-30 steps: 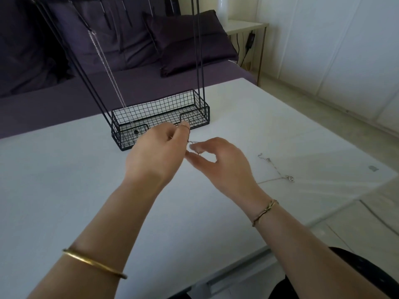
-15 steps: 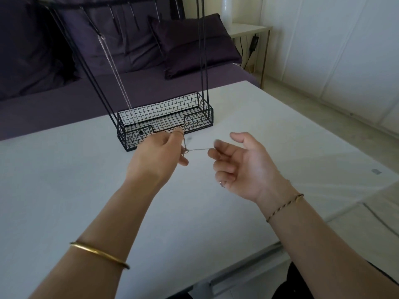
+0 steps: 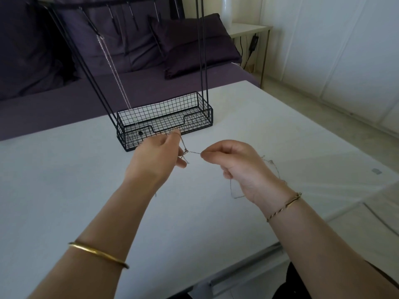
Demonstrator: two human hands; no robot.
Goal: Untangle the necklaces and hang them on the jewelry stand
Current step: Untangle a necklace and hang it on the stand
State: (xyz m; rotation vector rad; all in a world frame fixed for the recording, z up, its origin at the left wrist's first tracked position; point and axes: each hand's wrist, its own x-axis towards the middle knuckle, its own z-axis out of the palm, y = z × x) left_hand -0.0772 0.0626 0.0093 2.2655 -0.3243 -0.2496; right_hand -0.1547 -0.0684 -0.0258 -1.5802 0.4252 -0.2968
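A thin silver necklace chain stretches taut between my two hands above the white table. My left hand pinches one end, where a small knot sits by its fingertips. My right hand pinches the other end, and more chain trails behind its wrist and loops below its palm onto the table. The black wire jewelry stand rises just beyond my hands, with a basket base and tall thin posts. One silver necklace hangs from a hook on its upper bar.
A dark purple bed with pillows lies behind the table. A small side table stands by the white wall at the back right. The table's right edge drops to a pale floor.
My right hand has turned from palm-up with fingers loosely curled to pinching the chain, and the two hands have drawn apart, pulling the chain taut. The view has tilted slightly down.
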